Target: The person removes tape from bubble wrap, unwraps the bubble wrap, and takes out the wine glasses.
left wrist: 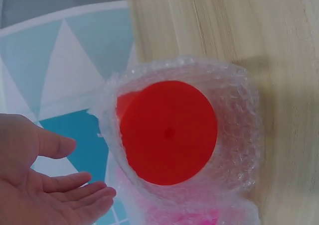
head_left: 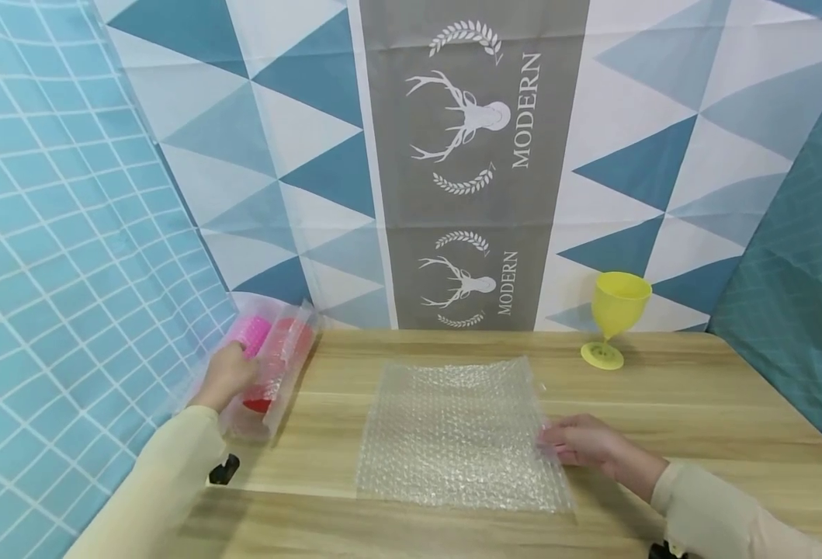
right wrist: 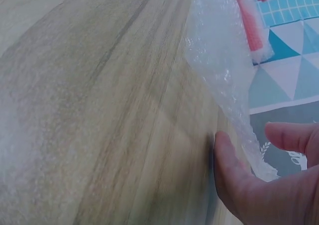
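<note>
Head cam: flat bubble-wrap sheet (head_left: 452, 435) lies mid-desk (head_left: 299, 512), btwn both hands; approx. square, so no clear long axis. R hand (head_left: 588, 444) is nearer, right at its R edge; L hand (head_left: 227, 375) is well apart, over on the L by a wrapped red cylinder (head_left: 285, 353) & a wrapped pink item (head_left: 253, 334). Cylinder's long axis runs near-far, far end slanting R. Yellow goblet (head_left: 619, 307) stands upright at far R, beyond R hand.

L wrist cam: L hand grips nothing, fingers loosely extended just beside the wrapping; the cylinder's round red end faces the cam.

R wrist cam: sheet's edge runs past R hand; thumb & fingers spread, fairly straight, no grip evident. Touching vs. just beside: hard to tell at this angle.
</note>
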`<state>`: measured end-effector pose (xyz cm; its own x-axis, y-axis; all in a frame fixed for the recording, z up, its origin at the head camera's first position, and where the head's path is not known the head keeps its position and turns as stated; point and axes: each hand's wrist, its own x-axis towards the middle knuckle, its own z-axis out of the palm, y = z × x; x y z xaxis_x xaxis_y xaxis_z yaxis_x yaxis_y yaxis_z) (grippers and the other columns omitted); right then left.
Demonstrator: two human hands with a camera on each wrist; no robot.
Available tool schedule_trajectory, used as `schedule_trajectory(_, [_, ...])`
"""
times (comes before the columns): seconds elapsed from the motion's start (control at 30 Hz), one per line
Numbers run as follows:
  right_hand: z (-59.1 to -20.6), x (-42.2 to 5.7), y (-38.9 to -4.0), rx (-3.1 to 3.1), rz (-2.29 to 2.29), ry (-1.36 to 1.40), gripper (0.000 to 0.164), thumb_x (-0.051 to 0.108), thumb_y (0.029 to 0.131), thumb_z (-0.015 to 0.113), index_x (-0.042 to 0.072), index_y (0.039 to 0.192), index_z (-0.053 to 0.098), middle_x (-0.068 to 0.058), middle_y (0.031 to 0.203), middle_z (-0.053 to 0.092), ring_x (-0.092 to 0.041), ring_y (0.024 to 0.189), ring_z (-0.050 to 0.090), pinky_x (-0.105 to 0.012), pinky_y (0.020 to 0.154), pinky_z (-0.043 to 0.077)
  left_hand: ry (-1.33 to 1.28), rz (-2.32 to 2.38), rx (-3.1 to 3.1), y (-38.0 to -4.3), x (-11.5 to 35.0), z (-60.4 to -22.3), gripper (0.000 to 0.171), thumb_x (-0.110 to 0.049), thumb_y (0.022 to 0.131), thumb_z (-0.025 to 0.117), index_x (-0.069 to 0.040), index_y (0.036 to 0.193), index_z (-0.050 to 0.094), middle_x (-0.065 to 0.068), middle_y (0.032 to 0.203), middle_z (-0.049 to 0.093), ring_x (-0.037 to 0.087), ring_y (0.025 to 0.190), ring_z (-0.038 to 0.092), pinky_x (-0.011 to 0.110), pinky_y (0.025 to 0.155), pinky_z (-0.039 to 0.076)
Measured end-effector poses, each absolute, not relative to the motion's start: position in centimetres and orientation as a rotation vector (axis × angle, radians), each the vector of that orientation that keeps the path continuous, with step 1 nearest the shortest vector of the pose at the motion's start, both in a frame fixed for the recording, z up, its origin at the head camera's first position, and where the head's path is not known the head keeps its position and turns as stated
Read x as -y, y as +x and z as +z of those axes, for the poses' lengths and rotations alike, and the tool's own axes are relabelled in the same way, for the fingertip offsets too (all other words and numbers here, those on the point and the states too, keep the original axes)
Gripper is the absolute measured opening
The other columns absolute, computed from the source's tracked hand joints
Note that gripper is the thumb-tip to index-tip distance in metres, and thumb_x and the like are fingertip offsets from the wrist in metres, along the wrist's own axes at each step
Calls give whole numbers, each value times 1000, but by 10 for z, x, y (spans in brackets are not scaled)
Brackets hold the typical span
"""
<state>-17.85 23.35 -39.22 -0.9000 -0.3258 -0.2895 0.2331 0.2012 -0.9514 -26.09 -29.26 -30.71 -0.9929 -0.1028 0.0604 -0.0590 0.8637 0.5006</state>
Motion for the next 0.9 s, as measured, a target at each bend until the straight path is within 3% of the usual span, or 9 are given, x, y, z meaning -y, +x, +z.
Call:
schedule_trajectory(0.3, [-388,-231,-179,-1990,-1757,-98,22,7,89,60,-9,104,58,4,83,68,-5,78,67,-20,77,58,105,-807,2960,-271,295,-307,42,-10,89,44,23,114,44,35,102,54,35,84,52,47,78,52])
schedule_trajectory(0.43, [-391,-233,-178,-1997,-1748,-110,26,8,90,58,-13,106,58,3,84,68,-5,77,66,-20,76,58,81,-788,2949,-273,295,-311,33,-10,87,48,19,102,49,27,87,54,31,76,51,40,68,51])
schedule_trajectory(0.67, [-396,-234,-177,-1971,-1743,-102,26,5,90,57,-15,107,58,2,84,69,-6,77,67,-21,76,58,91,-836,2957,-269,300,-317,14,-9,84,50,2,78,44,8,69,42,22,65,43,27,54,40])
schedule_trajectory(0.9, [-397,-235,-177,-1973,-1743,-109,30,2,90,55,-19,110,54,0,87,73,-6,79,69,-23,77,59,103,-826,2968,-269,300,-320,17,-11,83,54,4,80,46,9,70,45,23,66,45,27,54,41])
